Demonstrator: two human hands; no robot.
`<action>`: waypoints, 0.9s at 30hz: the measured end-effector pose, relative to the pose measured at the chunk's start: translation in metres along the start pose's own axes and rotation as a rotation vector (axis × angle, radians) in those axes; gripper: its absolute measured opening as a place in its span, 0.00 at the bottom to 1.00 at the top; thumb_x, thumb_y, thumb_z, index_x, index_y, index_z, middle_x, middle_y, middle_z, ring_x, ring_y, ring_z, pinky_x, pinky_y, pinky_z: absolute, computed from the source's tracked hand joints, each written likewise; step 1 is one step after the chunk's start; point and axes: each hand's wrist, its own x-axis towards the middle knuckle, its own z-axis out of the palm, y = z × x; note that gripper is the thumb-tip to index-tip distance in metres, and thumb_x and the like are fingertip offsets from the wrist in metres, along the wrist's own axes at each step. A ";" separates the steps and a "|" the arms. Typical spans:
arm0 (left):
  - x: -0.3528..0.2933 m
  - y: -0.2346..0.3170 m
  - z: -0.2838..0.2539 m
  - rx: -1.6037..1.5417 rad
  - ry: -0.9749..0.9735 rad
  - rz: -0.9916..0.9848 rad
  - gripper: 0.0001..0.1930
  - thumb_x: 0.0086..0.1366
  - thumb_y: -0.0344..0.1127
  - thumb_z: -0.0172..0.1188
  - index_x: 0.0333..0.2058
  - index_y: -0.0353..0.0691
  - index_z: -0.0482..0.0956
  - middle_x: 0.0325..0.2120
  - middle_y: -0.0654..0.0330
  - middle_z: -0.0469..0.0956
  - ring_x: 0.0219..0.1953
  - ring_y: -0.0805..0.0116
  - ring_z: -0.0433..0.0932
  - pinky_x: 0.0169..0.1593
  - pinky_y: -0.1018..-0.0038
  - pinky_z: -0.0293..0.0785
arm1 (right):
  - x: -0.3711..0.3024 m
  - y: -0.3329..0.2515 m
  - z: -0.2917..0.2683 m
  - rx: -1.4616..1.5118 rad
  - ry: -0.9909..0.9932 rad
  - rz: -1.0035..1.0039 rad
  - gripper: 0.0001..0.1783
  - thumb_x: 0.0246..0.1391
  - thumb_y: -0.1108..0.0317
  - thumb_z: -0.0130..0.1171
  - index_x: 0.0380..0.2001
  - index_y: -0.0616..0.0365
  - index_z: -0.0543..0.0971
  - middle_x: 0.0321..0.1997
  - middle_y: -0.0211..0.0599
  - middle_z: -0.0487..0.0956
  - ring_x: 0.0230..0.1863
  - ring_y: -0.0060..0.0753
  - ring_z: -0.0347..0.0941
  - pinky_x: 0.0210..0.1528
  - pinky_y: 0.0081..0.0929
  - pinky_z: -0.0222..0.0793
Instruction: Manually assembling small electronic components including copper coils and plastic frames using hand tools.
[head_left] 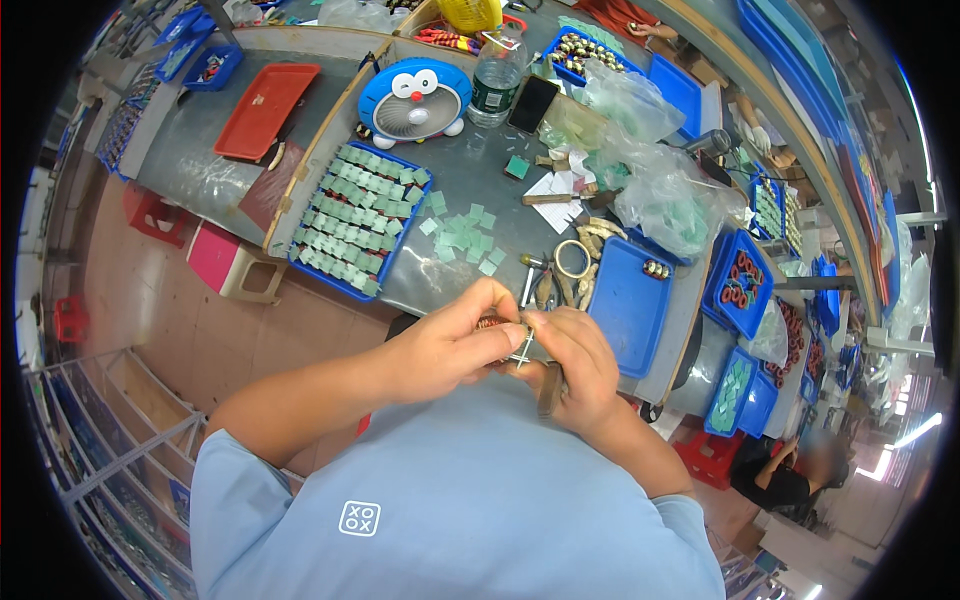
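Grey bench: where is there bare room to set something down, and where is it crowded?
The grey bench is bare between the blue fan and the loose green squares. The blue tray right of the cream ring is also bare below its few shiny parts. Crowded: around that ring, the papers and plastic bags.

The person wore a light blue top (520,490), its cloth plain and matte across the broad front. On the wearer's left side of it sat a small white emblem (360,518), a square outline with rounded corners and simple white marks inside. The left sleeve (230,482) and the right sleeve (690,535) were short and of the same light blue, ending near the elbows. Beyond them both forearms (310,392) were bare, as were the left hand (440,345) and the right hand (580,365)
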 end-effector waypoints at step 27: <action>0.002 -0.009 0.009 0.186 0.081 0.094 0.17 0.78 0.45 0.51 0.53 0.37 0.68 0.34 0.62 0.76 0.33 0.78 0.74 0.36 0.75 0.71 | -0.005 0.006 -0.014 0.031 0.048 0.051 0.33 0.47 0.70 0.75 0.56 0.69 0.75 0.44 0.50 0.80 0.41 0.47 0.79 0.41 0.39 0.76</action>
